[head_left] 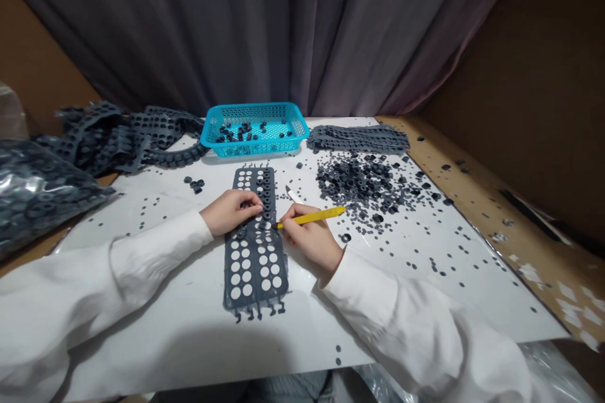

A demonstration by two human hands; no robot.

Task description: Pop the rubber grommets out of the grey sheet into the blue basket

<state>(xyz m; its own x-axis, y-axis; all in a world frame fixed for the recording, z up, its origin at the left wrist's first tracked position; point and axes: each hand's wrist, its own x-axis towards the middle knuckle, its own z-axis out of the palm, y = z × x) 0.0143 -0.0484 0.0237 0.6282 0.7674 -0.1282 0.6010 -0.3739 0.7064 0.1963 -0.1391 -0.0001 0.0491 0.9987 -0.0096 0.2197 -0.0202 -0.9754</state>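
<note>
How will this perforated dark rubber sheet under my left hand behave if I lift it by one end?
The perforated rubber sheet will probably sag and flop: similar sheets lie curled in a heap. With so many punched holes, it should feel light for its size. Its matte surface looks grippy, so it likely won't slip from the left hand.

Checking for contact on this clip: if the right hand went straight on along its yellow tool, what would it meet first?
The rubber sheet: the tip of the yellow tool in the right hand points left and seems to sit on it already, though depth is unclear. The left hand lies beyond.
</note>
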